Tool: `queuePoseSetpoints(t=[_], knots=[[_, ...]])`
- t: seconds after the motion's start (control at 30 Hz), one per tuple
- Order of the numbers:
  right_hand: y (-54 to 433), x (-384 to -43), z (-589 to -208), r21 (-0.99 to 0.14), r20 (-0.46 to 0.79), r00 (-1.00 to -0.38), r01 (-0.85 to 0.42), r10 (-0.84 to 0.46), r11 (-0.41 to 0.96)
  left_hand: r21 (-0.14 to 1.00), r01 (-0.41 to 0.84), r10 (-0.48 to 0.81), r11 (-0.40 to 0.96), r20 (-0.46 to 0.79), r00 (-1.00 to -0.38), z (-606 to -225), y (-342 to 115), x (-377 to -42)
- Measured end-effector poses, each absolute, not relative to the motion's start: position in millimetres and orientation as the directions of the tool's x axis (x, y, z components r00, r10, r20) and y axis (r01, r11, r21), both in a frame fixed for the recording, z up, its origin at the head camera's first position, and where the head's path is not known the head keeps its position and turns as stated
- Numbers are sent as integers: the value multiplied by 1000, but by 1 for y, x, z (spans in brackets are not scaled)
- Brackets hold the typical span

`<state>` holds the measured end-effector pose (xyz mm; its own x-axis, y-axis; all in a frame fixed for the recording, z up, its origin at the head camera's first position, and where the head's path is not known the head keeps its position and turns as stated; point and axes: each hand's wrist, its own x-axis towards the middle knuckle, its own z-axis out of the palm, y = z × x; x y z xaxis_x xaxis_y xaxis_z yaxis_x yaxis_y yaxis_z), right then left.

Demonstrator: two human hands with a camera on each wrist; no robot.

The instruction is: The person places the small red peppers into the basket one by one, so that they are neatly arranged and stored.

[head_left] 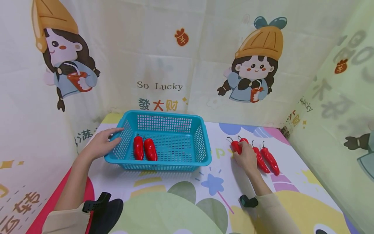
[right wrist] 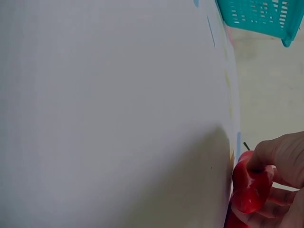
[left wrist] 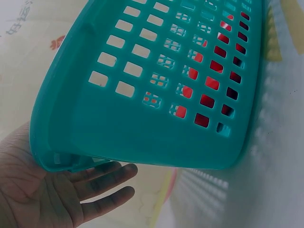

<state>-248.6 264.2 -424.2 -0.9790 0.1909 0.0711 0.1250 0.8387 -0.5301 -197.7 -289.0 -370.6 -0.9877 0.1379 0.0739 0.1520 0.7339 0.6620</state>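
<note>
While pinching a red pepper [right wrist: 243, 172] with the right hand [head_left: 246, 159] toward the counter's [head_left: 117, 182] right edge, touching the basket [head_left: 175, 165] near the far-left corner with the left hand's [head_left: 100, 143] spread fingers [left wrist: 109, 201].

- Head: from above, facing forward and down over the surface [head_left: 117, 182].
- Left wrist: close beside the basket's [left wrist: 118, 128] end, tipped sideways.
- Right wrist: low over the surface, tipped sideways, the basket distant in an upper corner.
- All three share the basket.
</note>
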Motion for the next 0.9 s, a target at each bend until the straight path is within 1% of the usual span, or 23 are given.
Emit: queuePoseSetpoints(t=[0.2,0.37,0.67,0.9], knots=[[264,-247,-421,-536,134,-977,71,168,841,659,148,133,737,74,-988,-371,-289,-198],[258,-248,-414,-558,186,-967,40,173,829,660,150,134,736,76,-988,-370,-288,-197],[247,-247,-401,-594,203,-960,35,192,804,660,156,135,735,83,-987,-370,-288,-198],[241,-246,-394,-617,229,-956,4,184,787,658,160,135,736,89,-987,-371,-288,-198]])
